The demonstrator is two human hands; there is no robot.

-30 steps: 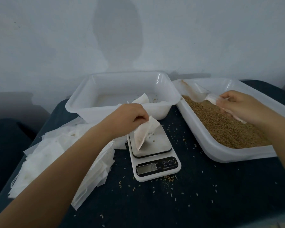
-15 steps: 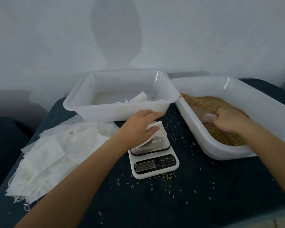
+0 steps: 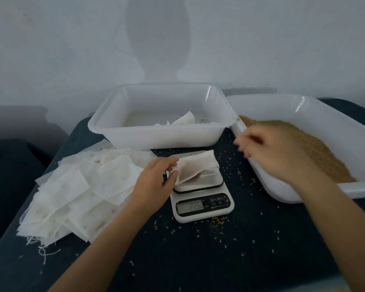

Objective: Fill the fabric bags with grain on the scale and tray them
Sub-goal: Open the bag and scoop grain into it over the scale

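A white fabric bag (image 3: 196, 167) with brown grain showing through lies on the platform of the small white scale (image 3: 204, 207). The display reads about 226. My left hand (image 3: 154, 184) pinches the bag's left edge between thumb and fingers. Blurred with motion, my right hand (image 3: 272, 152) hovers over the near left rim of the grain tray (image 3: 303, 102), its fingers loosely bent, and I see nothing in it. Brown grain (image 3: 316, 148) fills that tray. The white tray (image 3: 156, 138) behind the scale holds a bag or two (image 3: 183, 120).
A loose pile of empty white bags (image 3: 76, 194) with strings covers the left of the dark table. Spilled grains lie scattered around the scale and toward the table's front. A pale wall stands close behind both trays.
My right hand left the grain and rose to the tray's left rim; the scoop is out of sight. The bag now lies flatter on the scale, with my left hand at its left edge.
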